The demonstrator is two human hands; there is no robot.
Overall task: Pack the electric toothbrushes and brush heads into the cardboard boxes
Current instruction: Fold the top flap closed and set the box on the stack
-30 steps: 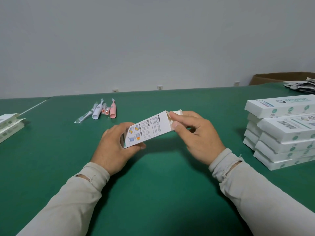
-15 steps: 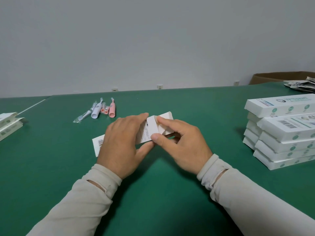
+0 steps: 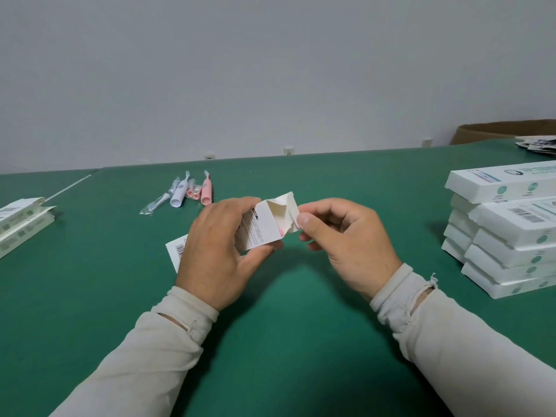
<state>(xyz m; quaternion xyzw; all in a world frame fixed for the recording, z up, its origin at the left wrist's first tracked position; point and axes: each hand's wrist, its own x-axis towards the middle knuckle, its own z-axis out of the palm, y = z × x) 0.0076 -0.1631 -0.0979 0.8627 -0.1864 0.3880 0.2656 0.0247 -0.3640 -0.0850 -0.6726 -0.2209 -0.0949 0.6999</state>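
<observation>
Green cloth covers our table, with a gray wall behind. Our left hand wraps around a white cardboard box with tiny black print on its side, held just above the table. Its end is open and something pink shows inside. Our right hand pinches the end flap. A pink toothbrush and a white toothbrush lie farther back. White boxes sit stacked on the right.
</observation>
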